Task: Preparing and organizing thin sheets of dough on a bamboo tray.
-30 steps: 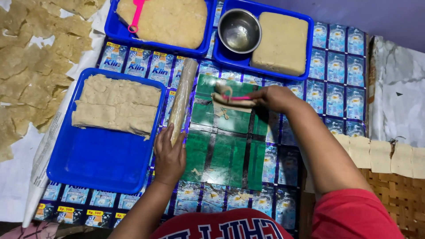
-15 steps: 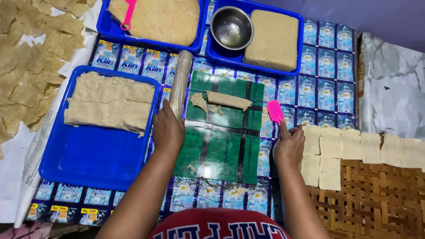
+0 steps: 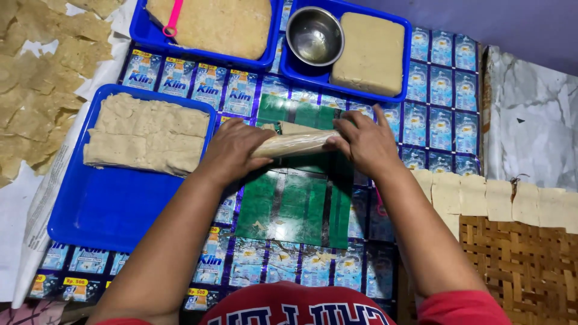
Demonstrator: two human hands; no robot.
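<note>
Both hands are down on a rolling pin (image 3: 293,144) wrapped in clear plastic: the left hand (image 3: 232,150) lies palm-down over one end with the fingers curled loosely on it, and the right hand (image 3: 363,143) presses flat on the other end, fingers spread. The rolling pin lies crosswise between them, its long axis running from hand to hand, over a small strip of dough (image 3: 296,128) on a green plastic sheet (image 3: 289,204) that covers the worktop (image 3: 433,78), itself lined with blue printed sachet wrappers. Just outside the left hand sits a blue tray (image 3: 102,210) holding a slab of pale dough (image 3: 147,133) at its far end, the near end bare. Beyond the hands are two more blue trays: the one past the left hand (image 3: 139,30) carries a broad flat sheet of dough with a pink spatula (image 3: 173,19) on it, the one past the right hand (image 3: 404,66) holds a steel bowl (image 3: 315,36) beside a thick tan block (image 3: 369,53). Close outside the right forearm, cut dough squares (image 3: 500,198) lie in a row on a woven mat (image 3: 524,265). Far out past the left hand, thin dried pieces (image 3: 36,102) are scattered on white paper. Nothing blocks the rolling pin.
</note>
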